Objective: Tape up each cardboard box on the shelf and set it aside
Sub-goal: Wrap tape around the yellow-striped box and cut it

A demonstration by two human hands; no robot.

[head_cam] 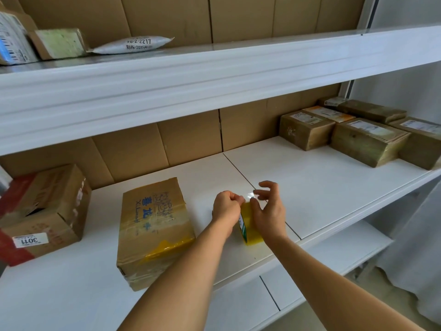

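Both bare hands hold a yellow tape roll [249, 229] near the shelf's front edge [281, 263], the left hand [226, 207] pinching its loose end, the right hand [270, 211] loosely steadying it, to feed a strip for the brown cardboard box [152, 230] beside them.

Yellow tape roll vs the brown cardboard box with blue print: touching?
Apart. The head view shows bare white shelf between the yellow tape roll, held by both hands, and the brown cardboard box with blue print.

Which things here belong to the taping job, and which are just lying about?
In the job: roll of yellow tape, left hand pinching its free end, right hand on the roll, cardboard box with blue print beside them, torn box labelled 3011.

Lying about: grey mailer bag on the upper shelf.
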